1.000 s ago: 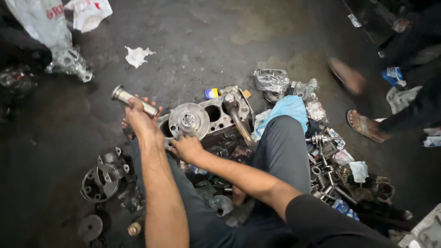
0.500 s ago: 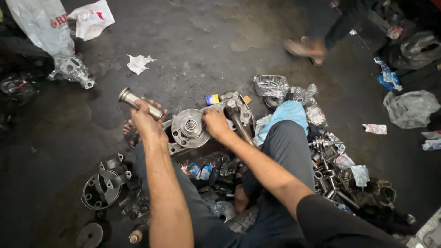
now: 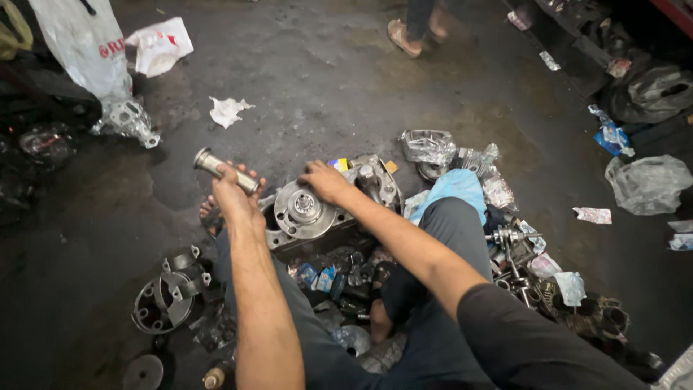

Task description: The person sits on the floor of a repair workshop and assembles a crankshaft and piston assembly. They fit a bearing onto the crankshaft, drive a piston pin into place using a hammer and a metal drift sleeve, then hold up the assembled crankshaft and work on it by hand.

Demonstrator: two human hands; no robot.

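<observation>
Our left hand (image 3: 232, 189) grips a metal tube (image 3: 225, 170) at ten o'clock of the engine casing (image 3: 317, 213), where our right hand (image 3: 325, 180) rests, fingers loosely curled.

Bare forearms — no sleeves reach the left hand (image 3: 232, 193) or right hand (image 3: 323, 180). Right upper arm in a short black sleeve (image 3: 520, 336). Dark grey trousers (image 3: 447, 231) on both legs — feet bare, no wrist jewellery visible.
</observation>
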